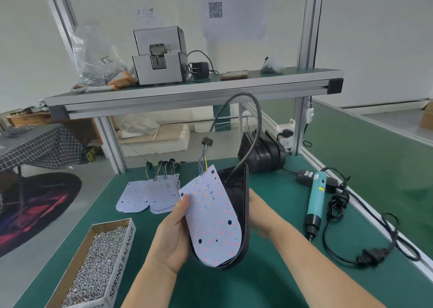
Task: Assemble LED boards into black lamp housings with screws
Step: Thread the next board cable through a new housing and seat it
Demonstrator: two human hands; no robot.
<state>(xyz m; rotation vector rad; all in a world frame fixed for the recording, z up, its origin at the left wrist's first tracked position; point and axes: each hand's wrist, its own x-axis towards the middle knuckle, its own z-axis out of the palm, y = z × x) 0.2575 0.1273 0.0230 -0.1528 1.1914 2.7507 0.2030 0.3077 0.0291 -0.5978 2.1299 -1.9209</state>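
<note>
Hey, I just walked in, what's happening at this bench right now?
A person is fitting an LED board into a black lamp housing, both held above the green table. The left hand grips the board's edge, thumb on its face; the right hand holds the housing from behind. The board leans out of the housing, not yet seated. The electric screwdriver lies untouched on the right, the box of screws on the left.

White LED board (212, 216) tilted against upright black housing (242, 204).
</note>
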